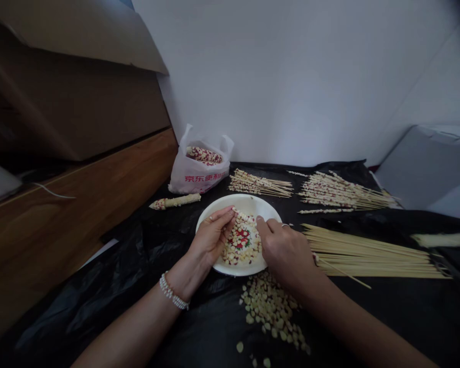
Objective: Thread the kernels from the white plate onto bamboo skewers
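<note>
A thin bamboo skewer threaded with pale and red corn kernels (pixel 246 216) slants over the white bowl (pixel 266 205). My left hand (pixel 210 234) pinches its far tip between thumb and fingers. Wrapped around the skewer further down is my right hand (pixel 285 248), and the bare end sticks out behind that hand to the lower right. Loose kernels (pixel 239 253) cover part of the bowl's bottom, over a printed red and green pattern. Whether the left fingertips also hold a loose kernel is too small to tell.
Loose kernels (pixel 274 306) lie on the black plastic sheet (pixel 210 322) before the bowl. Bare skewers (pixel 371 255) and threaded skewers (pixel 333 190) lie right, more threaded ones (pixel 256 183) behind. A plastic bag (pixel 199 171) of corn cobs and a partly stripped cob (pixel 176 202) stand left.
</note>
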